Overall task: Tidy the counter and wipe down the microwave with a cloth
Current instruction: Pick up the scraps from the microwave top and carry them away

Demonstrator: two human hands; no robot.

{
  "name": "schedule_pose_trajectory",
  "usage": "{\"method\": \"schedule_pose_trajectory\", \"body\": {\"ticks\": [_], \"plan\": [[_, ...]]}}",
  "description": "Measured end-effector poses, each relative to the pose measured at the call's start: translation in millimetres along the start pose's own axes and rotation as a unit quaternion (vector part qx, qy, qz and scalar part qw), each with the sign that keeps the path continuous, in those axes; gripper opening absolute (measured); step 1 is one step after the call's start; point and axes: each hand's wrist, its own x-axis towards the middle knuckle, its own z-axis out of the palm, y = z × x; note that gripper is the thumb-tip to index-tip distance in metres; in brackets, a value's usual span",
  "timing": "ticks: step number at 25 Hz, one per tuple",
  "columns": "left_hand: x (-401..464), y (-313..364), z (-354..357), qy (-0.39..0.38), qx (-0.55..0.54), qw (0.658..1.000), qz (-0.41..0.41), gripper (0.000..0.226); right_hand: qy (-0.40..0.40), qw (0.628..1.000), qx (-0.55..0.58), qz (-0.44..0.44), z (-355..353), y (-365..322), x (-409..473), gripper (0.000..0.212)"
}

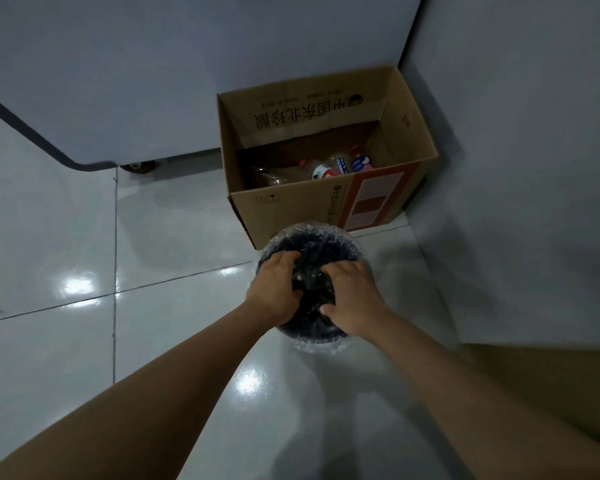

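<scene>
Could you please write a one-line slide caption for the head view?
Both hands, left hand and right hand, press into a plastic-lined waste bin beside a cardboard box of bottles.

We read this as a home utility or kitchen corner: glossy pale floor tiles [174,237], plain walls [516,168], a lined waste bin [355,242] near us, an open cardboard box [291,206] of empty plastic bottles [329,168] at far right, a white appliance on a caster [141,167] at far left.

Glossy tiled floor [174,244], matt cardboard box [291,209], crinkled clear plastic liner [312,230].
</scene>
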Motion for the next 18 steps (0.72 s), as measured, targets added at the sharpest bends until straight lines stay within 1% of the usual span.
{"method": "schedule_pose_trajectory", "body": {"ticks": [3,6,14,18], "plan": [[-23.1,27.0,-37.2,-0.008,-0.004,1.0,0.004,0.07,0.001,1.0,-0.003,-0.01,-44.7,-19.4,-25.5,0.067],[-38.9,45.8,-61.7,-0.003,-0.013,1.0,0.004,0.071,0.001,1.0,0.003,-0.013,-73.5,-33.2,-41.0,0.066],[-63.3,56.3,-84.7,-0.005,-0.005,1.0,-0.011,0.069,-0.007,0.999,0.033,0.019,-100.2,-39.1,-62.3,0.064],[-82.4,74.3,-112.1,-0.003,-0.014,1.0,-0.01,0.065,-0.011,0.999,0.039,0.019,-130.3,-53.8,-81.9,0.064]]}}
